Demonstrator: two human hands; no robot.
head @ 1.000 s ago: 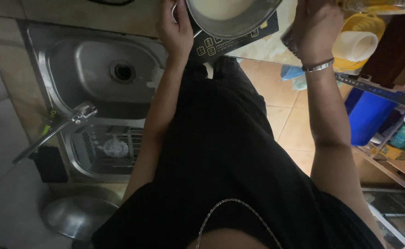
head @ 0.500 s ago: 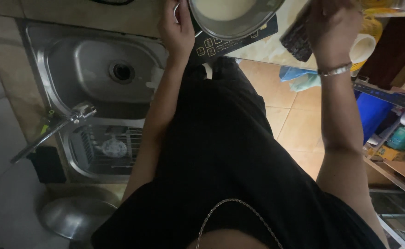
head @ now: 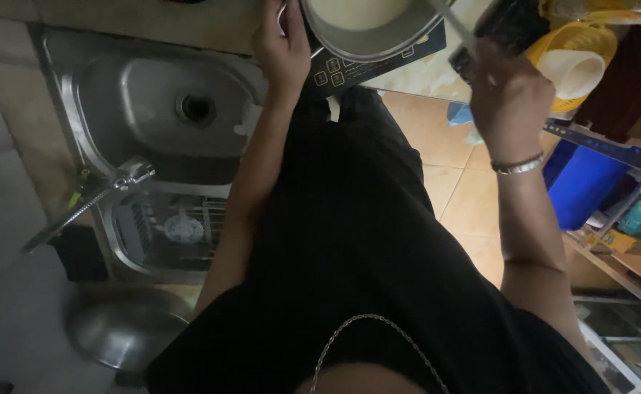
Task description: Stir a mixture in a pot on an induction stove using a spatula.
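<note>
A steel pot (head: 368, 33) with pale liquid in it stands on a dark induction cooker (head: 353, 67) at the top edge of the view. My left hand (head: 284, 51) grips the pot at its left side, by the handle. To the right of the pot is my right hand (head: 507, 95), with a bracelet on the wrist. Its fingers are closed around a thin, blurred utensil (head: 458, 33) that slants towards the pot. A dark object (head: 512, 22) sits just above this hand; I cannot tell what it is. My black clothing fills the middle of the view.
A steel sink (head: 109, 87) with a tap (head: 127, 177) lies at the left, and a second basin holds a wire rack (head: 178, 226). A steel bowl (head: 123, 332) sits at the lower left. At the right are a yellow strainer (head: 590, 36), a blue bin (head: 583, 182) and shelves (head: 627, 248).
My right hand has come down and to the right, away from the pot's rim, and the thin utensil now shows slanting from it. My left hand stays on the pot.
</note>
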